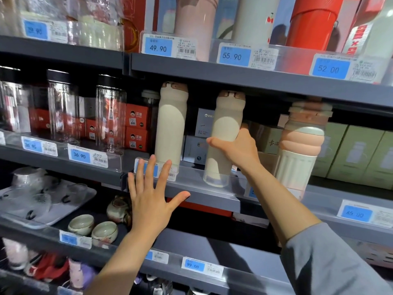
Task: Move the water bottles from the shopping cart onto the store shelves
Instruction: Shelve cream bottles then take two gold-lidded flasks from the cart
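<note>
Head view, nearest first: the left hand (148,194) hangs in front of the shelf (202,196) edge with fingers straight and spread, holding nothing, its fingertips over the blue price tag (156,170) on the clear rail. To its right the right hand (238,149) reaches up from a grey sleeve (331,260); its grip is wrapped round the middle of a cream bottle (223,137), thumb across the front, fingers curled behind. That bottle stands nearly upright, leaning slightly, its base just behind the rail and seemingly at or just above the shelf board; whether it has touched down I cannot tell. Just left of it a second cream bottle (171,124) of the same kind stands on the shelf, apart from both hands, so at least one place in this row looks filled. On the right a pink ribbed bottle (302,145) stands near the held one, blurred. Farther back are boxes (136,129) in red and white, clear jars (110,116) to the left, and green cartons (350,154) to the right. The cart is out of sight, so how many bottles remain cannot be judged; this one seems in the last stage of placing, with release and straightening left to do. Its narrow base and tall body suggest it could tip if let go while leaning.
</note>
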Available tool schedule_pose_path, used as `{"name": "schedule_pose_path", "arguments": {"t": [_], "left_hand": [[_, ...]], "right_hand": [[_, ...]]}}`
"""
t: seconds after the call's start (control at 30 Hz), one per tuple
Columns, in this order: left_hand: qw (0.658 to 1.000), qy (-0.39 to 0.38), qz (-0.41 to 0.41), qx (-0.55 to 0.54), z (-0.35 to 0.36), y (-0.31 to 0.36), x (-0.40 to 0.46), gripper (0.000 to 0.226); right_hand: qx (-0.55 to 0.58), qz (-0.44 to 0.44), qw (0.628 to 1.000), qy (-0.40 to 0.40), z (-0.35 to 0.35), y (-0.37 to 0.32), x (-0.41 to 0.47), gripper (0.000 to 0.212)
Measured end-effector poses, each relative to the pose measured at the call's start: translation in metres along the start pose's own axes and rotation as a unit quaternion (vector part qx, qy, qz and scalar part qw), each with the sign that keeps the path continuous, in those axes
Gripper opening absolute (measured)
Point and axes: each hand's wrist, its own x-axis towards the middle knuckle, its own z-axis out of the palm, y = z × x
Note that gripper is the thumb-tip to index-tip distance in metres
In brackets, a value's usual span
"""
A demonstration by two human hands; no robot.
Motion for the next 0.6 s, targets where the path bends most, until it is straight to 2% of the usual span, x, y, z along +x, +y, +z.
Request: {"name": "schedule_pose_path", "arguments": {"t": [0.4, 0.47, 0.53, 0.6], "left_hand": [[1.000, -0.025, -0.006, 0.006, -0.002, 0.000, 0.000, 0.083], [1.000, -0.016, -0.002, 0.004, 0.000, -0.001, 0.000, 0.083], [1.000, 0.001, 0.003, 0.001, 0.004, -0.003, 0.000, 0.083], [1.000, 0.021, 0.007, 0.000, 0.008, -0.004, 0.001, 0.082]], "right_hand": [[-0.031, 0.007, 0.999, -0.018, 0.001, 0.004, -0.014, 0.095], [-0.044, 0.017, 0.999, -0.023, -0.003, 0.006, -0.020, 0.106], [-0.070, 0.014, 0.997, 0.005, -0.008, 0.010, -0.029, 0.117], [-0.093, -0.014, 0.994, 0.057, -0.012, 0.016, -0.046, 0.114]]}}
